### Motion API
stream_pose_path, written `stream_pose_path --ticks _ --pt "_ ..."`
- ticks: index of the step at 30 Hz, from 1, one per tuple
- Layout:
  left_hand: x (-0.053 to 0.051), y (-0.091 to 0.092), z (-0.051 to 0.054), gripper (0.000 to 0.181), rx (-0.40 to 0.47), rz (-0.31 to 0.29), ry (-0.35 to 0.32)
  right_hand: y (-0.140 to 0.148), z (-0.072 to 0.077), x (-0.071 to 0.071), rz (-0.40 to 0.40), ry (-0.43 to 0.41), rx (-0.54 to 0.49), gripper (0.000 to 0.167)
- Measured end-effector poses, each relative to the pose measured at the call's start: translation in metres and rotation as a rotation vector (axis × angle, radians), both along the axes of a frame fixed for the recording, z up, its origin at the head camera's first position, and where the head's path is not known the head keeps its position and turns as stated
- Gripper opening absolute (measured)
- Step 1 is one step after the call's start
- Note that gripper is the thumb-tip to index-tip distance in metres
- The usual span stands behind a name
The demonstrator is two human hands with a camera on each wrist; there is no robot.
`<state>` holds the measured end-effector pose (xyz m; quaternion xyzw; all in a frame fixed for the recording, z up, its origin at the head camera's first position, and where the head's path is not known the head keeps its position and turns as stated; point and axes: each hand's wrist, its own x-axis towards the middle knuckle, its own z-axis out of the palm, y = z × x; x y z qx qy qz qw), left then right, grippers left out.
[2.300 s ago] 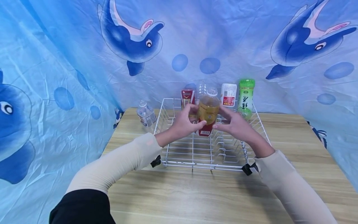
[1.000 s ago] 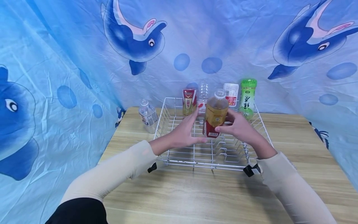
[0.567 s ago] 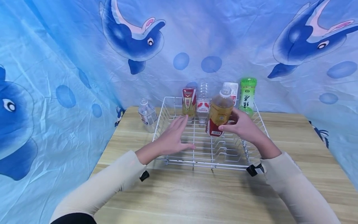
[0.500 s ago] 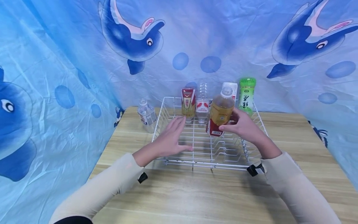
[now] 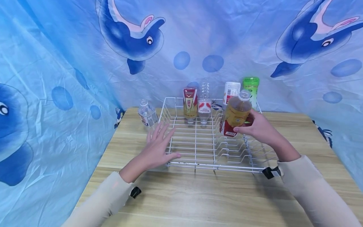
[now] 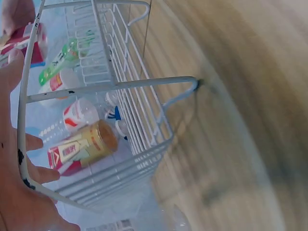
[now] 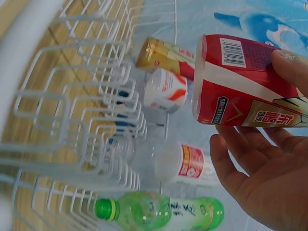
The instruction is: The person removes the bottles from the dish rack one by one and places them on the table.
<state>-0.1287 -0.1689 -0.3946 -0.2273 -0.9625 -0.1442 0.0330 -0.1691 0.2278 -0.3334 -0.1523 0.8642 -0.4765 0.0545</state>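
Observation:
My right hand (image 5: 262, 127) grips a red and gold bottle (image 5: 236, 115) above the right part of a white wire rack (image 5: 195, 138); its neck points up. In the right wrist view the fingers and thumb hold the red and gold bottle (image 7: 240, 82) on two sides. My left hand (image 5: 154, 151) is spread over the rack's left front edge, with nothing held. Neck down at the rack's back stand another red and gold bottle (image 5: 190, 104), a clear bottle (image 5: 204, 107), a white bottle (image 5: 232, 90) and a green bottle (image 5: 251, 85), partly hidden.
A clear bottle with a label (image 5: 148, 115) stands neck up on the wooden table (image 5: 198, 195), just left of the rack. Behind the table hangs a blue curtain (image 5: 181, 28) with dolphins on it.
My left hand has let go of the bottle and moved left, fingers spreading. My right hand has carried the bottle to the right, where it now covers part of the green bottle.

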Motion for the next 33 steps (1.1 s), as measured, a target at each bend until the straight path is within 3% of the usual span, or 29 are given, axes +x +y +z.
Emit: stream_pose_path --ticks 9,22,33 --pt "0.007 -0.013 -0.010 0.101 0.015 0.054 0.002 0.023 -0.004 0.000 -0.041 0.008 -0.006 0.078" --pt "0.011 -0.030 -0.009 0.102 0.090 0.084 -0.030 0.064 -0.002 0.008 -0.184 -0.013 0.039 0.078" --pt "0.013 -0.041 -0.015 0.097 0.184 0.118 -0.119 0.094 -0.005 0.012 -0.281 0.024 0.078 0.076"
